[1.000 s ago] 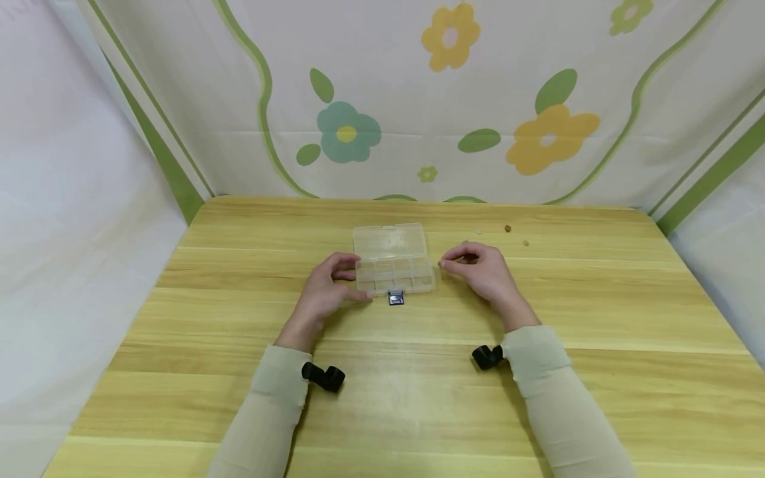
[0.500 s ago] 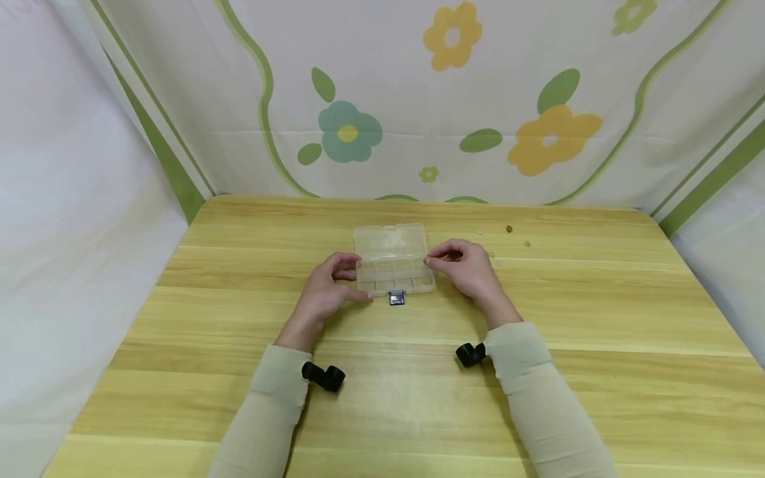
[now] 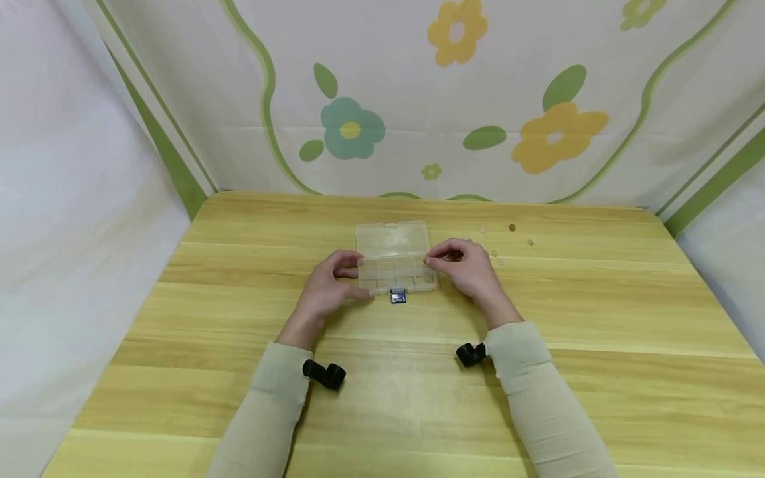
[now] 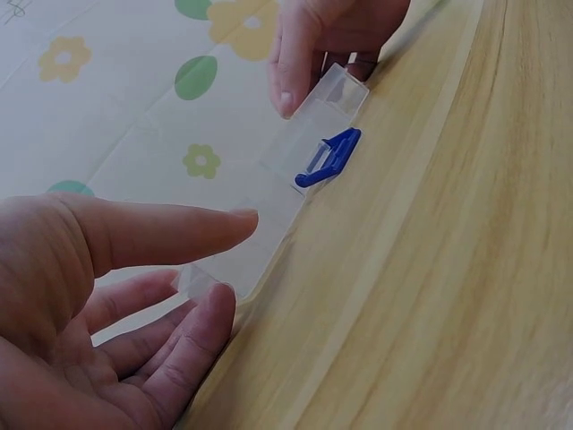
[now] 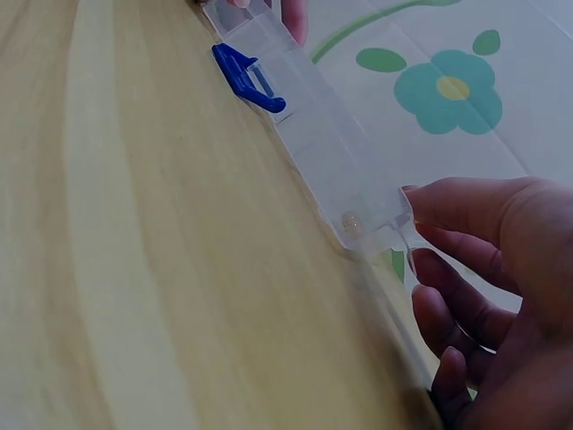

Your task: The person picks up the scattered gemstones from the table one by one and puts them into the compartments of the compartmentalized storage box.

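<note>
Found the box on the table between both hands, with the lid laid back at the rear and the blue clasp hanging at the front edge. Clamped the box's left end between thumb and fingers of the left hand. Held the right hand at the right end toward the hinge side, thumb and fingertips drawn close together; could not tell whether pinching something small (too tiny, and partly hidden by the clear wall). Saw one round bit in the front right compartment, and several small pieces scattered on the table behind and to the right of the right hand.

Judged a tilt of the box the likeliest trouble: could have been caused by a tug from the left hand or a knock from the right, perhaps rolling the bit out of its compartment. Might also have let slip anything pinched by loosening too early near the rim, losing it outside. Could have brushed the nearest pieces away by a careless backward sweep.

Had shifted the right hand leftward since one second before, from just clear of the box to its end, uncovering two pieces by the knuckles. Differed little from half a second before. Left the left hand's hold, lid and clasp unchanged.
</note>
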`<action>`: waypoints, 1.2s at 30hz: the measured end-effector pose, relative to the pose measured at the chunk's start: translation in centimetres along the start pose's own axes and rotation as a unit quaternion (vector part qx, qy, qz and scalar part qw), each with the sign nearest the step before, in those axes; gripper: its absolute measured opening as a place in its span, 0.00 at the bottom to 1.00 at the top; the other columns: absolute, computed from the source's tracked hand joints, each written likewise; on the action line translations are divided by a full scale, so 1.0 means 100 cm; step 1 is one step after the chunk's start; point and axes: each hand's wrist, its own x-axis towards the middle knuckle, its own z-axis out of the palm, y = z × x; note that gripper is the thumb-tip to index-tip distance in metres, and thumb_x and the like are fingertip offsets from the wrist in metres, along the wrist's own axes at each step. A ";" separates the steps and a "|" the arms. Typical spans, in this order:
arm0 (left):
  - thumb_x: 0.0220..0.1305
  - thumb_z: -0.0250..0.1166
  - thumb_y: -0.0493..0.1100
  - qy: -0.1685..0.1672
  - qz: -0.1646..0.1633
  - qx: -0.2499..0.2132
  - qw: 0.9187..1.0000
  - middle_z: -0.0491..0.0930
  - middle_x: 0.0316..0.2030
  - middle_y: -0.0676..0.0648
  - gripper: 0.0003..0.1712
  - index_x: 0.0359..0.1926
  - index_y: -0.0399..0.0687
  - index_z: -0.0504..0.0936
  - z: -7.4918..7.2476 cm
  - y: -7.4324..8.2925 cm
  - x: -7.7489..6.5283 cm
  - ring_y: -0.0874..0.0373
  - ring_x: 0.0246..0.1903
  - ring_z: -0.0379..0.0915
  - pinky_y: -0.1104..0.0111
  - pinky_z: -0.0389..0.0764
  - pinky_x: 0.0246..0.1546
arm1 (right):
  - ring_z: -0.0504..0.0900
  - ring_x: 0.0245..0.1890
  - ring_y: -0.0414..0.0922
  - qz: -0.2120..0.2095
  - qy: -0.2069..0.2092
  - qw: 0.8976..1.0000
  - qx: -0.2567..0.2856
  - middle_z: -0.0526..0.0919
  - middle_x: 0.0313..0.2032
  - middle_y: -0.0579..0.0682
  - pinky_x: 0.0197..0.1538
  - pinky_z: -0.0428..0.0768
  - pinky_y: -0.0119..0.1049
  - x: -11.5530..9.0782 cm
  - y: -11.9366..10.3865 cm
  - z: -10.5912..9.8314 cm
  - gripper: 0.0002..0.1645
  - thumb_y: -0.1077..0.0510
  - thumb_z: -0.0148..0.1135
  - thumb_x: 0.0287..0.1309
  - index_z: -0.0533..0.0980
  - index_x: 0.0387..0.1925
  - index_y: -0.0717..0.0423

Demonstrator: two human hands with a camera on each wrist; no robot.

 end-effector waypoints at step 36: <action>0.52 0.84 0.32 0.002 -0.001 0.010 1.000 0.77 0.70 0.47 0.44 0.70 0.53 0.78 0.000 -0.001 0.001 0.47 0.65 0.74 0.51 0.74 0.68 | 0.80 0.44 0.48 0.017 -0.007 1.000 0.008 0.86 0.47 0.50 0.46 0.79 0.38 0.001 0.004 0.001 0.14 0.51 0.76 0.67 0.87 0.49 0.52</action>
